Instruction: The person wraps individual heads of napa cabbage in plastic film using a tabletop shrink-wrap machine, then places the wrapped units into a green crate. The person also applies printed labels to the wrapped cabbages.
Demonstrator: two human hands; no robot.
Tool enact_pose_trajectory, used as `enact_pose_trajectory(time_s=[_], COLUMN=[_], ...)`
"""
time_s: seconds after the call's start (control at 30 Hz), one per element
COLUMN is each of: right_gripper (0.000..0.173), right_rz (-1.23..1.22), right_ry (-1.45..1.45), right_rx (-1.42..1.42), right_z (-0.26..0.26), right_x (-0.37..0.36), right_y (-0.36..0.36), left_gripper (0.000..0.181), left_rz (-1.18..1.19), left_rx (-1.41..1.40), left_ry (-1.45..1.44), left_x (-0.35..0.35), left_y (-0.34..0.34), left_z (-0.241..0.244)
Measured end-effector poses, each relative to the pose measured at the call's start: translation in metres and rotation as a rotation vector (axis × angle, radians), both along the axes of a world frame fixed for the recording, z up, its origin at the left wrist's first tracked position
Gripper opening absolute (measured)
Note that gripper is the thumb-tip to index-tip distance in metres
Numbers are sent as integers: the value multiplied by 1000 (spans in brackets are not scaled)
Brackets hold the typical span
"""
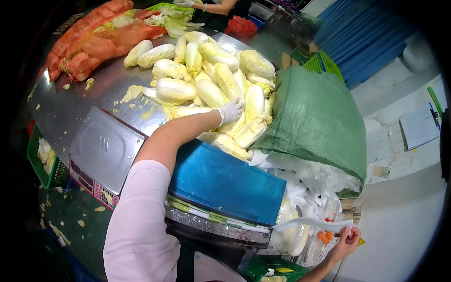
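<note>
My left hand (232, 110), in a white glove, rests on the near side of a pile of napa cabbages (215, 91). Its fingertips are on a cabbage, but whether they grip it is hidden. Far to the right, my bare right hand (347, 241) pinches one end of a long white strip of soft packing material (310, 222). The strip's other end reaches the corner of a blue board (229, 179). More white packing pieces (306, 176) spill from the mouth of a green woven sack (317, 109) beside the pile.
A digital scale (105, 148) stands left of my arm on the steel table (70, 112). Orange mesh sacks (95, 42) lie at the far left. Wrapped cabbages (292, 232) sit below the sack. Another person's gloved hand (185, 3) shows at the top. A clipboard (419, 127) lies right.
</note>
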State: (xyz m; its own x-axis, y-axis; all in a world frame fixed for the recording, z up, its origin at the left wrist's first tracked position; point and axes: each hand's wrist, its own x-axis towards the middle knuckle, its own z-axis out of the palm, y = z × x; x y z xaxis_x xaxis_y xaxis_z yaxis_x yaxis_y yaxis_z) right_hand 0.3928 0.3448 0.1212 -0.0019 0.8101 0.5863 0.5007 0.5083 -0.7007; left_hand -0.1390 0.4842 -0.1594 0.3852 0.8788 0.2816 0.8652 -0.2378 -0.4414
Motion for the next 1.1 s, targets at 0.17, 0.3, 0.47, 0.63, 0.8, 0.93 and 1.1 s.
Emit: enact_pose_trajectory(time_s=[0.17, 0.3, 0.47, 0.63, 0.8, 0.93, 1.1], right_gripper=[9, 11, 31, 51, 50, 46, 36], right_rz=[-41, -21, 19, 34, 40, 142, 301], right_ry=[3, 30, -25, -79, 14, 131, 397], right_rx=[-56, -69, -94, -214, -155, -219, -273], right_z=[-9, -15, -22, -10, 14, 24, 5], right_x=[6, 14, 22, 11, 19, 33, 28], right_y=[-3, -4, -4, -13, -17, -23, -19], left_gripper=[18, 18, 54, 48, 35, 32, 47], left_rz=[145, 223, 439, 840, 678, 315, 370], left_rx=[-166, -61, 104, 395, 826, 917, 961], left_ry=[109, -281, -507, -1086, -1847, -2319, -2679], left_x=[7, -8, -72, -151, -194, -183, -138], left_y=[-32, -54, -107, -139, -186, -281, -437], left_z=[31, 68, 103, 83, 67, 96, 106])
